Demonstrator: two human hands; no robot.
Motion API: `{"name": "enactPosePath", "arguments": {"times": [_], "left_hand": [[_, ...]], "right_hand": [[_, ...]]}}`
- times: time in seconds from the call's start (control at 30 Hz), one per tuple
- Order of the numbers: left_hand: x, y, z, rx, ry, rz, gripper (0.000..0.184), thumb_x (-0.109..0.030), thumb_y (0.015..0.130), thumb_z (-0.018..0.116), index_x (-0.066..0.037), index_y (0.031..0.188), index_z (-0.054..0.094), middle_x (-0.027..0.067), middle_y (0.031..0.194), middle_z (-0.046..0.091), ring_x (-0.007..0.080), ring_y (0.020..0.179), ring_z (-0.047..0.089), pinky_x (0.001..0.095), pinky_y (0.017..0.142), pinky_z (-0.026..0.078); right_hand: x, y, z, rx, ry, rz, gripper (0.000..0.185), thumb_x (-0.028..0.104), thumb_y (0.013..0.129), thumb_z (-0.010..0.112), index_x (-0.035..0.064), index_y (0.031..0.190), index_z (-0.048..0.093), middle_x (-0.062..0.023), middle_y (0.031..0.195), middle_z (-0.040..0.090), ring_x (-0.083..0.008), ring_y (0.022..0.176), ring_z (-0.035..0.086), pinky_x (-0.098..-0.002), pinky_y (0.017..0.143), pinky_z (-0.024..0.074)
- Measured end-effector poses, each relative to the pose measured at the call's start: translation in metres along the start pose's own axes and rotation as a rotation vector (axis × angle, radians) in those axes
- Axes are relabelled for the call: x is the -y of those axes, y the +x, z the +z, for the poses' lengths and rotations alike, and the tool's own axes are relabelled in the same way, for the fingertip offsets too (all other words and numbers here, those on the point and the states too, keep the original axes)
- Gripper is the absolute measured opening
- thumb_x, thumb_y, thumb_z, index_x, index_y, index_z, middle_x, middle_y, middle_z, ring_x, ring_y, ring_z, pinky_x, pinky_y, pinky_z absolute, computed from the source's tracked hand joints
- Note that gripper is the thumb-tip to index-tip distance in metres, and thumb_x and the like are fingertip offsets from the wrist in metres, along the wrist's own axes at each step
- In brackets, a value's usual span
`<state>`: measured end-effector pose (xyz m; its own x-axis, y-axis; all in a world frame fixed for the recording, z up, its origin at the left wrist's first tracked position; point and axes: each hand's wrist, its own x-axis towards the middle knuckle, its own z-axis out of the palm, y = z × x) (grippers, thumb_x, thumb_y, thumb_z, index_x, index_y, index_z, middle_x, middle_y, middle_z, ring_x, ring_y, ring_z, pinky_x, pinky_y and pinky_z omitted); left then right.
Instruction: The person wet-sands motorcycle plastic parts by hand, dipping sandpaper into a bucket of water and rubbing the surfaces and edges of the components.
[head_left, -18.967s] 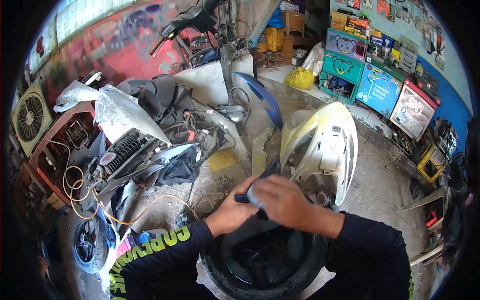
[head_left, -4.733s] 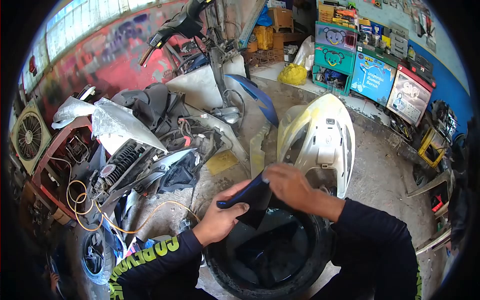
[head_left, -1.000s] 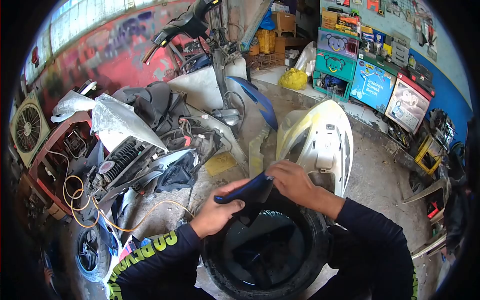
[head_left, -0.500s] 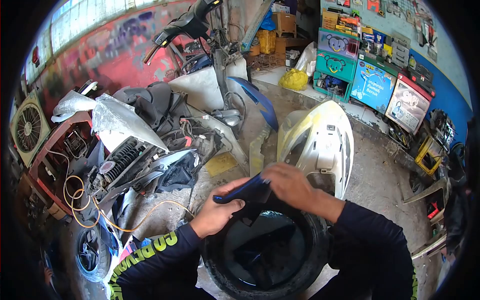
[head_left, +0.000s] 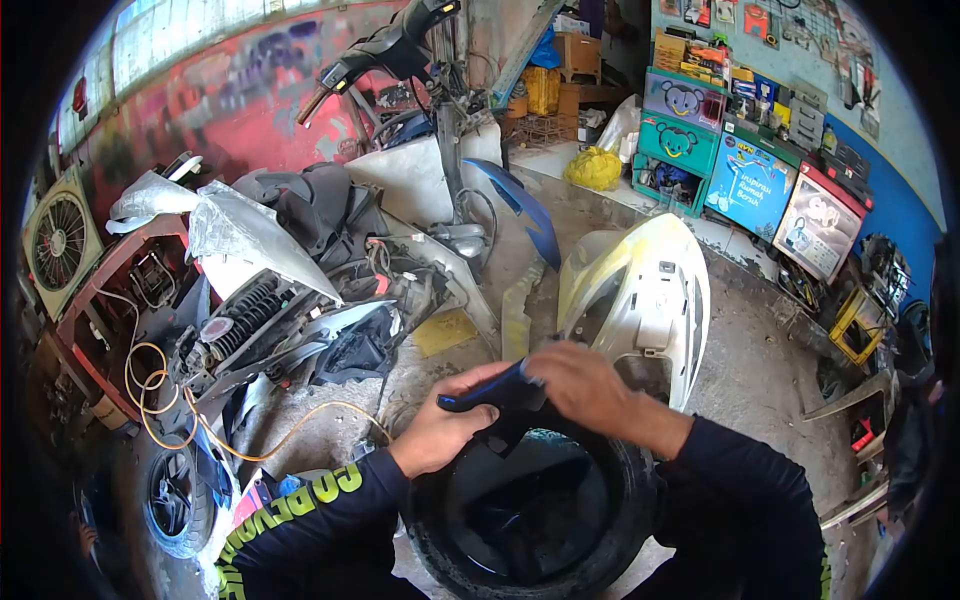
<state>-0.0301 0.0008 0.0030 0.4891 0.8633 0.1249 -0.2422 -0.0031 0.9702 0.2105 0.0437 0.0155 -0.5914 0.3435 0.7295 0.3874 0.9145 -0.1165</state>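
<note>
My left hand (head_left: pixel 445 425) is closed around a dark blue, glossy plastic body panel (head_left: pixel 487 393), its thumb lying along the near side. The panel is tilted above a round black tub (head_left: pixel 640 500) of dark water. My right hand (head_left: pixel 580 385) has its fingers curled over the panel's upper right end. Beneath those fingertips a small pale patch shows, but I cannot tell what it is. Another dark part (head_left: pixel 535 510) lies in the water, its outline blurred.
Beyond the tub stands a white and yellow scooter fairing (head_left: pixel 685 290). A blue curved trim piece (head_left: pixel 525 205) lies farther back. To the left is a stripped scooter with a shock absorber (head_left: pixel 240 325), a yellow hose (head_left: pixel 265 455) and a wheel (head_left: pixel 180 500). Drawers (head_left: pixel 680 140) stand back right.
The surroundings sit slightly lower and to the right, as my head has moved a little. My right hand has shifted slightly at the panel's end. The left hand keeps its hold.
</note>
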Motion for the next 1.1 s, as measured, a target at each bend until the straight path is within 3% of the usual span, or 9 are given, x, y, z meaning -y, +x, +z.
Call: {"name": "enactPosePath", "arguments": {"times": [0.07,0.2,0.3,0.47,0.6,0.73,0.87,1.0,1.1], "left_hand": [[-0.002,0.001,0.000,0.030,0.007,0.020,0.055,0.006,0.086,0.054,0.002,0.141,0.048,0.0060,0.130,0.060,0.0133,0.119,0.054,0.0281,0.106,0.040],[0.003,0.002,0.002,0.013,-0.019,-0.012,0.056,0.006,0.085,0.054,0.002,0.140,0.049,0.0062,0.130,0.060,0.0137,0.120,0.054,0.0283,0.106,0.040],[-0.003,0.001,0.002,0.006,0.015,-0.015,0.056,0.006,0.085,0.054,0.002,0.140,0.049,0.0069,0.131,0.060,0.0136,0.119,0.055,0.0284,0.106,0.040],[0.007,0.006,-0.002,0.011,-0.030,0.000,0.057,0.007,0.084,0.053,0.002,0.140,0.049,0.0066,0.130,0.060,0.0132,0.118,0.055,0.0286,0.106,0.040],[-0.001,0.005,0.001,-0.005,-0.107,-0.022,0.057,0.007,0.083,0.052,0.002,0.140,0.049,0.0063,0.129,0.060,0.0132,0.118,0.055,0.0285,0.105,0.041],[0.008,0.002,0.000,-0.010,0.002,-0.006,0.056,0.007,0.084,0.052,0.002,0.140,0.049,0.0058,0.128,0.061,0.0128,0.117,0.055,0.0279,0.103,0.042],[-0.001,0.001,0.001,-0.012,-0.067,-0.037,0.055,0.007,0.085,0.053,0.002,0.140,0.048,0.0056,0.128,0.061,0.0123,0.117,0.055,0.0274,0.103,0.042],[0.004,0.003,0.002,-0.010,-0.048,-0.040,0.055,0.007,0.085,0.053,0.002,0.140,0.048,0.0057,0.128,0.061,0.0121,0.117,0.055,0.0272,0.104,0.041],[-0.004,0.000,0.003,0.012,-0.094,-0.015,0.055,0.007,0.085,0.054,0.002,0.140,0.048,0.0056,0.129,0.060,0.0117,0.117,0.055,0.0270,0.103,0.041]], "right_hand": [[-0.023,-0.013,0.000,0.016,-0.058,0.085,0.024,-0.004,0.077,0.060,-0.0004,0.100,0.061,-0.0164,0.098,0.065,-0.0354,0.095,0.064,-0.0431,0.083,0.0532],[0.020,0.001,0.004,-0.010,0.076,0.008,0.023,-0.004,0.076,0.061,-0.0007,0.098,0.062,-0.0164,0.099,0.066,-0.0358,0.094,0.064,-0.0436,0.081,0.0534],[-0.005,-0.003,0.005,0.001,-0.016,0.022,0.030,-0.008,0.074,0.061,0.0004,0.103,0.061,-0.0165,0.100,0.066,-0.0376,0.094,0.064,-0.0445,0.082,0.0537],[0.024,0.005,0.009,-0.047,0.088,-0.022,0.022,-0.003,0.076,0.061,0.0008,0.098,0.063,-0.0160,0.099,0.066,-0.0349,0.093,0.065,-0.0429,0.082,0.0537],[-0.012,-0.002,0.000,0.014,-0.037,0.087,0.021,-0.002,0.077,0.061,0.0014,0.098,0.063,-0.0149,0.098,0.066,-0.0335,0.092,0.065,-0.0428,0.082,0.0539],[0.026,0.002,0.016,-0.063,0.031,-0.079,0.020,-0.001,0.078,0.059,0.0027,0.098,0.063,-0.0137,0.097,0.066,-0.0326,0.091,0.066,-0.0416,0.080,0.0547],[-0.020,-0.009,0.011,0.028,-0.081,0.015,0.020,0.000,0.077,0.063,0.0014,0.097,0.063,-0.0136,0.097,0.066,-0.0336,0.092,0.066,-0.0416,0.080,0.0549],[0.017,0.001,0.009,-0.038,0.047,0.007,0.020,0.000,0.078,0.062,0.0010,0.098,0.064,-0.0154,0.099,0.067,-0.0346,0.093,0.065,-0.0428,0.080,0.0546],[-0.015,-0.006,0.009,-0.003,-0.073,0.057,0.021,-0.001,0.077,0.063,0.0004,0.098,0.063,-0.0156,0.099,0.066,-0.0350,0.094,0.065,-0.0425,0.081,0.0539]]}}
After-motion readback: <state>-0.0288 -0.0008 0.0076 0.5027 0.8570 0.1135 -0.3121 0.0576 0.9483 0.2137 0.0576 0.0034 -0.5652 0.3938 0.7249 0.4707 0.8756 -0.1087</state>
